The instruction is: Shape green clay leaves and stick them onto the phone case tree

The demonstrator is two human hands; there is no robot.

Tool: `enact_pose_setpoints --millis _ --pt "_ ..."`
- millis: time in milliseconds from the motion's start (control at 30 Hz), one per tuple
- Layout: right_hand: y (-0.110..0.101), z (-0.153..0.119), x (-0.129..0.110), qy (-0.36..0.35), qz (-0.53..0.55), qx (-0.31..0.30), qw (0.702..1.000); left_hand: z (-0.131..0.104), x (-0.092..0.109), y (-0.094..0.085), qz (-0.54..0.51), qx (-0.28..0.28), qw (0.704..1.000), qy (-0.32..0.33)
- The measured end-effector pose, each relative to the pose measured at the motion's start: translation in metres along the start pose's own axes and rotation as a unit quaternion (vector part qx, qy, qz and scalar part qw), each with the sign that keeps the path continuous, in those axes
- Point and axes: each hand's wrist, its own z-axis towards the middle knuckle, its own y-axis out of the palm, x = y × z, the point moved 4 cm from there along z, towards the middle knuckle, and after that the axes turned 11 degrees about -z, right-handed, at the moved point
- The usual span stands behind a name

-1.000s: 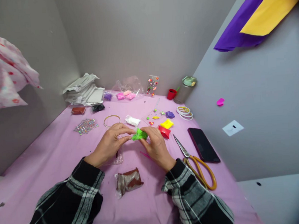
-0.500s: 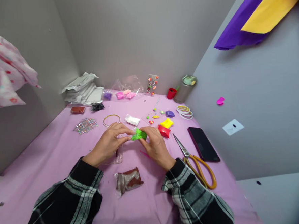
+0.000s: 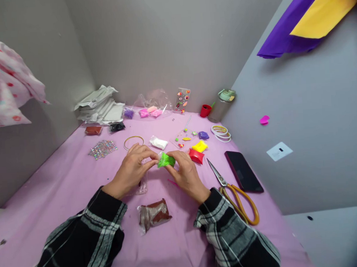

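Note:
Between my two hands is a small packet of bright green clay (image 3: 166,160) in clear wrap. My left hand (image 3: 132,168) pinches its left end between thumb and fingertips. The thumb and fingers of my right hand (image 3: 185,174) are closed around its right side. Below the hands lies a brown clay packet (image 3: 155,215) in clear plastic. A clear plastic piece (image 3: 143,186) shows partly from under my left hand, and a thin pink stick (image 3: 173,183) is partly covered by my right hand. Just beyond sit white (image 3: 158,142), red (image 3: 196,156) and yellow clay packets (image 3: 200,146).
Large scissors (image 3: 235,194) and a phone (image 3: 243,172) lie at the right. Bangles (image 3: 221,133), a bottle (image 3: 222,106) and a red cup (image 3: 205,110) stand farther back. Stacked white packets (image 3: 100,106) and a sheet of gems (image 3: 103,149) are at the left.
My left hand and forearm have shifted very slightly to the right. Both hands keep hold of the green clay packet, and the view has moved a little.

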Motion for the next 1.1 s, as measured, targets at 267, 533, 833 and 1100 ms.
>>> enact_pose_setpoints --millis 267,533,833,1100 --pt "-0.0021 0.0002 0.0001 -0.002 -0.002 0.010 1.000 -0.0016 -0.0019 0.0018 0.021 -0.009 0.999 0.034" --pt "-0.0014 0.0008 -0.0005 0.003 0.012 0.012 1.000 -0.0004 0.0028 0.0037 0.013 0.011 1.000 0.007" --pt "-0.0026 0.0003 0.0035 0.014 0.026 0.019 0.999 -0.0004 0.0058 0.0010 -0.051 -0.010 0.998 -0.021" --pt "-0.0037 0.0011 0.0001 0.002 0.011 0.010 1.000 -0.0006 0.0032 0.0029 0.008 -0.012 1.000 0.018"
